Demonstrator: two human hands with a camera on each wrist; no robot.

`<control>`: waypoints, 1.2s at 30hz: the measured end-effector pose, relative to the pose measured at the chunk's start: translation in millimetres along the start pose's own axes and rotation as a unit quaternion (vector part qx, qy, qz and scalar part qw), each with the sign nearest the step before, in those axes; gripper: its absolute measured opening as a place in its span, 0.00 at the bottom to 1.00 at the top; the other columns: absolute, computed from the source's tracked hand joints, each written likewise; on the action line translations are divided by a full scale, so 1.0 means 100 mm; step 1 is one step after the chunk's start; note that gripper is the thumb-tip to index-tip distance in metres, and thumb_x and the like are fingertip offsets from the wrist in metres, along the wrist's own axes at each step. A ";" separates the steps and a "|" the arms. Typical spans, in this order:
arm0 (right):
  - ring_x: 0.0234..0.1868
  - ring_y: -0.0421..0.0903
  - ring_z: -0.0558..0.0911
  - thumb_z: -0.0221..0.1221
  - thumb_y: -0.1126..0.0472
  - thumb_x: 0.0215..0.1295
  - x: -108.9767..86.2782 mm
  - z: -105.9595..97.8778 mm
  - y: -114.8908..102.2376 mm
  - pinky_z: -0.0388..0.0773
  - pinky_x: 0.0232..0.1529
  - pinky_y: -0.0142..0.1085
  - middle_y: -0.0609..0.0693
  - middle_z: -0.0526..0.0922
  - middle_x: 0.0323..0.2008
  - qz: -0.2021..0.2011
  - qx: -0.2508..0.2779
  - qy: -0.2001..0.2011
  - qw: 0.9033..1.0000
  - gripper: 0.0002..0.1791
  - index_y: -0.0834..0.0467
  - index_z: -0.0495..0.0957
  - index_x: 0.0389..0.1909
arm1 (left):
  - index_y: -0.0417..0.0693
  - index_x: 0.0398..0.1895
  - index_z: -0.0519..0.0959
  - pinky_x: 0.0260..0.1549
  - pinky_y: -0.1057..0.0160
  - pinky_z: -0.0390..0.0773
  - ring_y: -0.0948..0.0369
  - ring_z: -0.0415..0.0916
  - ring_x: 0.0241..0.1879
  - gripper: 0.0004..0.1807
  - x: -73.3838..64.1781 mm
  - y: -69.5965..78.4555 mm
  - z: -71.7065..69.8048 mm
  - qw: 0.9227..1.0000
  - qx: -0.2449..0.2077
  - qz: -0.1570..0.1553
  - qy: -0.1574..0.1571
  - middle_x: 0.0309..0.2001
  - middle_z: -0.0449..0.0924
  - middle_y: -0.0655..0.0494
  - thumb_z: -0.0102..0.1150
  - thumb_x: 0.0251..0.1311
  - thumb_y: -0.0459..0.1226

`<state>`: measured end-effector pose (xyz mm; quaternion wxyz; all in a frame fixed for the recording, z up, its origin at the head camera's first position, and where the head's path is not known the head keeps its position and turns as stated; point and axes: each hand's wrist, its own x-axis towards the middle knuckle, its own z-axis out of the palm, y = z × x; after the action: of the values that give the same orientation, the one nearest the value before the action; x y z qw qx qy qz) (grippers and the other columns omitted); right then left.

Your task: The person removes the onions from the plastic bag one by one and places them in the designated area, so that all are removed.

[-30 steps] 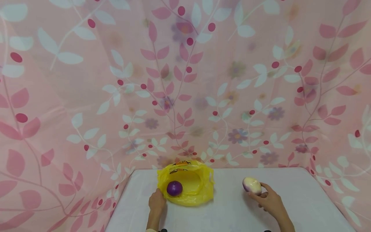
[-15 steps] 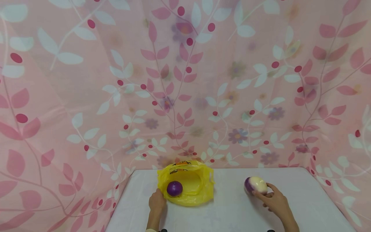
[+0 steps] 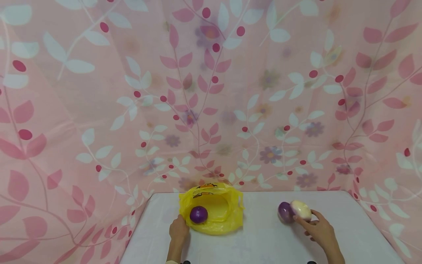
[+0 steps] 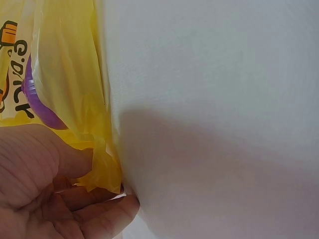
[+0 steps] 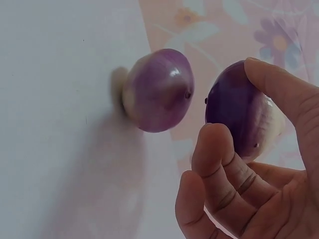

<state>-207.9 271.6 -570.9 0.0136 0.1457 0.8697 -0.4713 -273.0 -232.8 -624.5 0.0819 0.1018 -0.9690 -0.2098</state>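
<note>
A person pinches a yellow bag with the left hand and grips a glossy purple-and-cream globe with the right hand.

On the white table, the bag lies with its mouth toward the viewer and a purple ball in its left side; the left thumb and fingers hold a corner narrowly. Well to the right, the right thumb and fingers curl round the held globe, just apart from a second globe on the table, as the right wrist view shows. The second globe looks likely to roll if knocked by the held one. The shiny skin could slip from a fingertip grip. A hard tug on the thin plastic might fold the mouth or roll the ball out.
</note>
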 end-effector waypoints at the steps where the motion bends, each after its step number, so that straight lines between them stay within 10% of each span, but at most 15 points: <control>1: 0.28 0.49 0.84 0.62 0.34 0.59 0.00 0.00 0.01 0.80 0.26 0.40 0.59 0.86 0.34 0.001 0.001 0.002 1.000 0.55 0.71 0.52 0.70 | 0.34 0.30 0.70 0.27 0.50 0.75 0.48 0.75 0.24 0.08 0.00 0.00 0.00 1.000 -0.001 0.001 0.002 0.22 0.71 0.46 0.61 0.52 0.26; 36: 0.26 0.45 0.83 0.63 0.30 0.53 0.19 0.07 0.29 0.81 0.27 0.41 0.58 0.84 0.33 0.058 0.063 0.054 0.995 0.60 0.73 0.53 0.69 | 0.34 0.30 0.71 0.27 0.50 0.75 0.49 0.75 0.24 0.07 -0.03 0.03 -0.06 1.000 -0.013 -0.002 0.000 0.22 0.71 0.46 0.60 0.52 0.25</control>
<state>-219.0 285.4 -601.6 -0.0148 0.2217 0.8280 -0.5149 -269.5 -231.7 -618.1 0.0833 0.1023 -0.9659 -0.2226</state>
